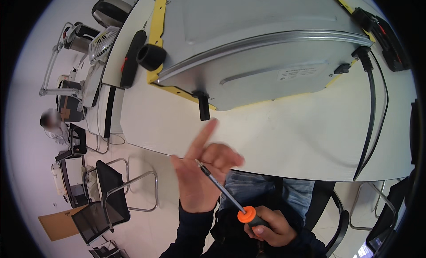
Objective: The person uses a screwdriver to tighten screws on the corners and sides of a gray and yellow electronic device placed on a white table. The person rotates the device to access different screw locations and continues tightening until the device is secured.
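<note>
the fingers of the right hand (279, 227) are clamped on the dark handle of one screwdriver (224, 191), which has an orange collar. the screwdriver slants up and left above the person's lap, and its metal tip lies in front of the palm of the left hand (195, 187); whether tip and palm touch, i cannot tell. the fingers of the left hand are apart: the index, blurred, points up, the thumb stands off to the side, the others are loosely curled. the index fingertip is near a black peg (203, 108) on the left end of one large grey metal box (270, 63)

the metal box stands on the white worktop (275, 138), with yellow strips along its edges; what is in it is hidden. its left end carries two black pieces, the peg and a round knob (151, 57). the face toward the person has one pale label (303, 73) and one black switch (342, 69); beside the switch one thick black cord (372, 107) is plugged in, with one thinner cable (385, 102) next to it

left of the metal box lies one black tool (134, 58) with a red mark. farther off are one white fan (103, 45), one dark box (71, 100) with a brown patch, its contents out of sight, and one seated person (60, 131)
</note>
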Motion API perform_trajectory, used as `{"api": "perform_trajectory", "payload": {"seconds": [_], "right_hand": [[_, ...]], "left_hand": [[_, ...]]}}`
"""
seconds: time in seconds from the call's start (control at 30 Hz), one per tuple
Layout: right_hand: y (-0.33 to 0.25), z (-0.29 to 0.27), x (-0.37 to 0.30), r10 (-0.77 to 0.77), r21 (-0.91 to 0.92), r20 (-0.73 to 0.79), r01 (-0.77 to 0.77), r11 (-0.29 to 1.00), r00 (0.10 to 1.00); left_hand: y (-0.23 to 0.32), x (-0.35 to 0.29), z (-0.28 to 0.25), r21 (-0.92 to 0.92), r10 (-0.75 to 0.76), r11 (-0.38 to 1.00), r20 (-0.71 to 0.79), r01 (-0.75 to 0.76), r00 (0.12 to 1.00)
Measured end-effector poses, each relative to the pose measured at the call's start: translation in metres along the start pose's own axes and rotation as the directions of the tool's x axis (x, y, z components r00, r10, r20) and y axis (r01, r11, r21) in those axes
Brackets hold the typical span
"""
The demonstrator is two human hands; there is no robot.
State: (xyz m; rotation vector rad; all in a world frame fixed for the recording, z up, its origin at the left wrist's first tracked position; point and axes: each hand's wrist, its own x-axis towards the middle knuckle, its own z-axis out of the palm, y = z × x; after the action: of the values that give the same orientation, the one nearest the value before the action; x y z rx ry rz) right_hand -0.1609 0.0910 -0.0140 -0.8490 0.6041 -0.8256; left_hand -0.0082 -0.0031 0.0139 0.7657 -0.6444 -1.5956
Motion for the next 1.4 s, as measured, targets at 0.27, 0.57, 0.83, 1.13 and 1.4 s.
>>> {"api": "perform_trajectory", "payload": {"seconds": [0.27, 0.57, 0.83, 1.13, 1.4], "right_hand": [[-0.004, -0.009, 0.006, 0.123, 0.042, -0.026, -0.122, 0.992, 0.992], [-0.011, 0.002, 0.024, 0.063, 0.032, -0.105, -0.06, 0.998, 0.993], [-0.012, 0.004, 0.033, 0.041, 0.07, -0.132, -0.032, 0.997, 0.99], [-0.012, 0.001, 0.032, 0.032, 0.102, -0.146, -0.017, 0.995, 0.989], [-0.012, 0.002, 0.031, 0.089, 0.135, -0.09, -0.077, 0.988, 0.992]], "left_hand": [[0.035, -0.033, -0.01, 0.776, 0.849, 0.184, 0.185, -0.604, 0.496], [0.048, -0.044, -0.027, 0.785, 0.636, -0.227, 0.567, -0.576, 0.523], [0.06, -0.039, -0.031, 0.752, 0.551, -0.341, 0.646, -0.564, 0.529], [0.072, -0.036, -0.025, 0.707, 0.441, -0.408, 0.706, -0.578, 0.553], [0.098, -0.009, 0.0, 0.697, 0.369, -0.424, 0.716, -0.578, 0.593]]}}
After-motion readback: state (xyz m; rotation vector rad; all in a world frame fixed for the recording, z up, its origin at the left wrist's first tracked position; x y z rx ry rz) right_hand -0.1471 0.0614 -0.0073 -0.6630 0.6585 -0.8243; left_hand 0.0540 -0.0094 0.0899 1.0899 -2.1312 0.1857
